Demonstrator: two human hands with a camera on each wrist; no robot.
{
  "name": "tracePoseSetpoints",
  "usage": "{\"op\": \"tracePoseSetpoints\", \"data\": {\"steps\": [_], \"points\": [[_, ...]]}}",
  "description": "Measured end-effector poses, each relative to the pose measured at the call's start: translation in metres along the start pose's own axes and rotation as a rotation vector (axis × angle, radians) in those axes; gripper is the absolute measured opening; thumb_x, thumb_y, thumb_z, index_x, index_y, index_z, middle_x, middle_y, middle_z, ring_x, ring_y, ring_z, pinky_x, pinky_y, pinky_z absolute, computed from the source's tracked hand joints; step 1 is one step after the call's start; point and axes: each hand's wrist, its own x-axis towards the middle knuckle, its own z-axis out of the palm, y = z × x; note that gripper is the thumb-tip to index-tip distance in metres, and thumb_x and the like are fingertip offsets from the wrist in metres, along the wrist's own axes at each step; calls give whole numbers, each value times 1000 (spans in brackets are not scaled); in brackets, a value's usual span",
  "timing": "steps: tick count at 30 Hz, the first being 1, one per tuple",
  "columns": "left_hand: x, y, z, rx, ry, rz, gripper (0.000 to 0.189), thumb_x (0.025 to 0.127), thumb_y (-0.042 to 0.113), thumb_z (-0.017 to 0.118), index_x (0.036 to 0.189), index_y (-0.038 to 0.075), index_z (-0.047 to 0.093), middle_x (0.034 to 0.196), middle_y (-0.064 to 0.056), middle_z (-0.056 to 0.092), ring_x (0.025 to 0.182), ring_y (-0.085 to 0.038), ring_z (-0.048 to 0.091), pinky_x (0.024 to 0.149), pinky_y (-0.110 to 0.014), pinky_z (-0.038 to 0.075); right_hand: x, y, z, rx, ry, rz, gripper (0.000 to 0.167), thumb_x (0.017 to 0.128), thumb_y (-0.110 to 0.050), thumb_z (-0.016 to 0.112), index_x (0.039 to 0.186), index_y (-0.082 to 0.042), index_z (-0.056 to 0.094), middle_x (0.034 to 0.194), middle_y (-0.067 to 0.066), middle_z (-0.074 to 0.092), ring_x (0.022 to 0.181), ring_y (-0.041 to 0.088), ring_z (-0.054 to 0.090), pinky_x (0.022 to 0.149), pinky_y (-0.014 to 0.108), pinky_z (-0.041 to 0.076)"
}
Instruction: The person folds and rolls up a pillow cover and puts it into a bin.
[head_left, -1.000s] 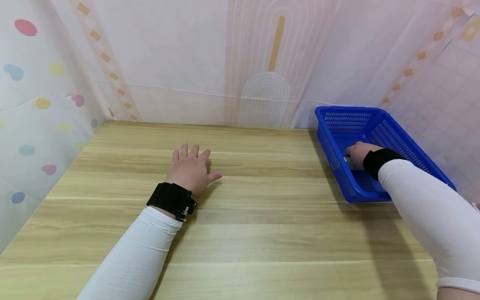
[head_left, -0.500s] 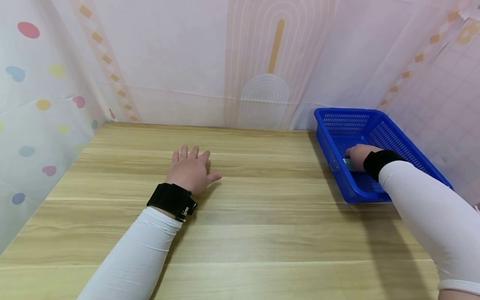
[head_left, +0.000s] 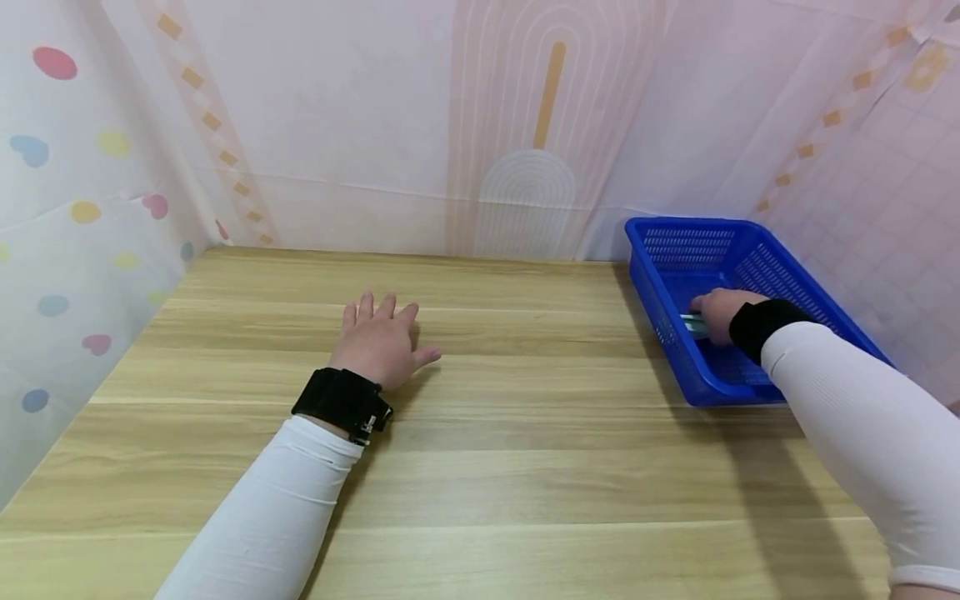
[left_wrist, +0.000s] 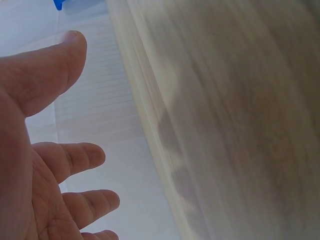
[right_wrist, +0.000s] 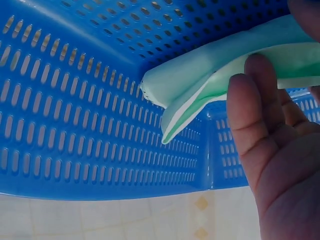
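Observation:
My left hand (head_left: 377,343) is spread over the left half of the table with nothing in it. The left wrist view shows its thumb (left_wrist: 60,70) and fingers held straight and apart, their shadows falling on the wood. Inside the blue basket (head_left: 720,390), my right hand (head_left: 722,313) pinches a light green, folded flat item (right_wrist: 200,62) with a white edge. In the right wrist view its fingers (right_wrist: 245,105) lie against the fold, and the thumb shows at the upper right. One end of the item is near the basket's slotted wall; its exact kind is unclear.
The wooden table (head_left: 525,467) ends at a patterned cloth backdrop (head_left: 337,125) behind it. Another cloth (head_left: 67,267) with coloured dots hangs on the left. The basket's rim stands above the table at the right.
A little more of the green item now shows left of my right hand in the basket. My left hand stays put. The head view has shifted slightly.

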Motion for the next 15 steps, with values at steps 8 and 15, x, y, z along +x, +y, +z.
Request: {"op": "tracePoseSetpoints", "data": {"steps": [8, 15], "points": [[0, 0, 0, 4, 3, 2, 84, 102, 60, 59, 164, 9, 34, 171, -30, 21, 159, -57, 3, 128, -68, 1, -6, -6, -6, 24, -8, 50, 58, 82, -1, 74, 138, 5, 61, 116, 26, 69, 94, 35, 63, 84, 55, 55], [1, 0, 1, 16, -3, 0, 84, 102, 60, 59, 164, 10, 34, 171, -29, 19, 159, -56, 1, 128, -68, 1, -10, -9, -7, 47, 0, 28, 39, 83, 0, 74, 122, 1, 70, 102, 14, 72, 91, 30, 64, 82, 51, 55]]}}
